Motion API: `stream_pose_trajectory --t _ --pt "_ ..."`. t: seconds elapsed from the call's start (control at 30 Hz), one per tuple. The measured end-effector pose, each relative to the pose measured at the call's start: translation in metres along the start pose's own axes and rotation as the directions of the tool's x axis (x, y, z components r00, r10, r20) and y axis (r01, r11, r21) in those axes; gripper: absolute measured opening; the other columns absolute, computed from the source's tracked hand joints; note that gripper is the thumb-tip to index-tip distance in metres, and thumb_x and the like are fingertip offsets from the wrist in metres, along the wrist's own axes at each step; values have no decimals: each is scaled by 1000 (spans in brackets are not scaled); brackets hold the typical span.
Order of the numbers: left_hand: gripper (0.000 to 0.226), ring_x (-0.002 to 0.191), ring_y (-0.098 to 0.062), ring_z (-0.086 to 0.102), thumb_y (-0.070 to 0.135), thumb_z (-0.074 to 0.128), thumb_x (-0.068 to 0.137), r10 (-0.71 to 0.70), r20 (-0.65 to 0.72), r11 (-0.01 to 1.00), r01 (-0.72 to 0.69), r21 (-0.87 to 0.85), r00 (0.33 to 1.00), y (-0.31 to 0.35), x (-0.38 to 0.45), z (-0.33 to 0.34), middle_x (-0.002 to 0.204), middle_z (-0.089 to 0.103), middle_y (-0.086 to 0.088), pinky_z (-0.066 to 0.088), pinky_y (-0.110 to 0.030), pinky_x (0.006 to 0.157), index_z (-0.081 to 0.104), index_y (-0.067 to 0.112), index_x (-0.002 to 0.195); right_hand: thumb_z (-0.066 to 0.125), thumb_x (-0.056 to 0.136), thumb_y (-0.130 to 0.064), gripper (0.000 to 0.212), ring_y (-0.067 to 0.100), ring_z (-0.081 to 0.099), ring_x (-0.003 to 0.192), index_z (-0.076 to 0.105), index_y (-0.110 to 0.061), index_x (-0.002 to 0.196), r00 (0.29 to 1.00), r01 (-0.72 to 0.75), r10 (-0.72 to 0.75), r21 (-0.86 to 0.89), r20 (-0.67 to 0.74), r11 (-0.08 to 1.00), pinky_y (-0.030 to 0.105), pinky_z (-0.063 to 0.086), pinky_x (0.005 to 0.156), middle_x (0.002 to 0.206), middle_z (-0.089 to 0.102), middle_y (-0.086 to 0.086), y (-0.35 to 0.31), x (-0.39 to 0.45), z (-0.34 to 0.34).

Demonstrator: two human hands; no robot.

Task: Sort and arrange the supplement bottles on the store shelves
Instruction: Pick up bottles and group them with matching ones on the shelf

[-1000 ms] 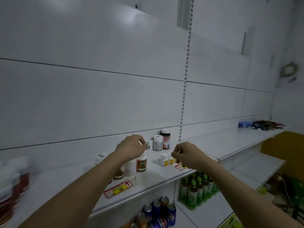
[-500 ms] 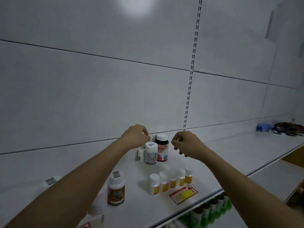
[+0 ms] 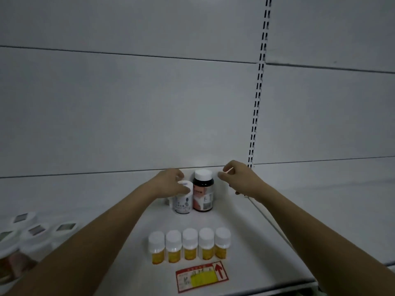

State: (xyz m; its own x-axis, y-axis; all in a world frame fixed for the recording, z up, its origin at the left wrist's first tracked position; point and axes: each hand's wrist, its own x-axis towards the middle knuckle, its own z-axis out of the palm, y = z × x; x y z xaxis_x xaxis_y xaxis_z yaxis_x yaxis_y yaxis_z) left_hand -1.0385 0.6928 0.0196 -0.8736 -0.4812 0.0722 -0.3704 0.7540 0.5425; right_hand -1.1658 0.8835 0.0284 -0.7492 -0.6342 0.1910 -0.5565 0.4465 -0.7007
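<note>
White bottle [image 3: 182, 199] cap gripped by left hand [image 3: 171, 183]; right hand [image 3: 239, 178] loosely curled, empty, beside dark bottle [image 3: 203, 192]

A shop: slotted shelving [image 3: 257, 99] (price tag [image 3: 202, 277] too).

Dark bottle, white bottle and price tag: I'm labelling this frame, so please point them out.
Dark bottle [image 3: 203, 184], head view, dark shoulder.
White bottle [image 3: 182, 203], head view, label front.
Price tag [image 3: 202, 277], head view, yellow centre.

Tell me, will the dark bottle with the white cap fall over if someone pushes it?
Probably not from a light push: the dark bottle stands upright on the flat shelf. It is taller than wide, so a shove near its cap might tip it. The white bottle close beside it may block a leftward fall.
</note>
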Motion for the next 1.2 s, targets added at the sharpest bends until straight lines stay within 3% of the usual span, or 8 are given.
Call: stream_pose_trajectory --t 0.2,0.3,0.57,0.67,0.77,0.9,1.07,1.2 --pt "46 92 -17 63 33 79 72 -93 -80 996 93 2 992 5 -4 16 110 65 -2 49 -23 63 64 16 112 63 89 -51 64 22 57 111 44 -15 138 991 31 -49 145 124 989 37 50 91 130 53 4 14 24 16" --pt "47 90 -17 62 33 82 69 -111 -119 994 112 -3 987 9 -3 19 109 65 -2 45 -21 61 65 16 109 68 88 -44 59 20 57 110 47 -14 135 985 79 -108 206 132 975 31 48 88 122 55 2 12 28 27" --pt "32 77 -17 59 26 81 71 -92 -174 994 81 -70 980 16 -11 12 93 68 -9 43 -26 62 69 5 93 78 81 -32 41 24 64 100 60 -8 109 991 106 -126 284 51 953 44 53 91 106 66 7 10 29 39" --pt "32 83 -17 64 26 83 72 -82 -253 974 24 -226 964 21 -19 -14 96 70 -6 49 -29 71 70 10 96 78 82 -28 38 16 63 95 61 -11 111 986 105 -142 344 84 933 34 54 83 102 66 -1 3 25 25" --pt "37 92 -18 67 22 83 74 -92 -271 899 -37 -436 958 29 -32 -43 102 68 -5 57 -35 83 65 11 105 75 86 -26 33 14 66 95 61 -15 114 976 93 -177 490 127 867 28 54 76 107 68 1 -8 16 5" --pt "40 93 -18 70 15 76 81 -51 -250 764 -124 -633 967 38 -55 -67 106 67 -8 60 -30 75 56 9 115 66 92 -29 29 21 70 103 64 -18 119 956 71 -248 699 156 712 40 56 86 112 73 3 -22 2 -19" --pt "33 90 -13 69 21 67 89 17 -262 681 -203 -703 965 43 -73 -69 105 69 -3 58 -29 71 57 14 120 59 85 -42 49 35 63 114 62 -15 126 935 52 -316 819 161 572 54 49 97 124 66 16 -44 -15 -25" --pt "29 97 -15 69 32 60 92 60 -250 664 -226 -713 966 45 -80 -64 112 70 -5 58 -30 77 59 19 118 53 85 -44 53 30 63 109 57 -13 127 911 70 -379 844 162 531 49 51 95 124 64 18 -57 -26 -19"
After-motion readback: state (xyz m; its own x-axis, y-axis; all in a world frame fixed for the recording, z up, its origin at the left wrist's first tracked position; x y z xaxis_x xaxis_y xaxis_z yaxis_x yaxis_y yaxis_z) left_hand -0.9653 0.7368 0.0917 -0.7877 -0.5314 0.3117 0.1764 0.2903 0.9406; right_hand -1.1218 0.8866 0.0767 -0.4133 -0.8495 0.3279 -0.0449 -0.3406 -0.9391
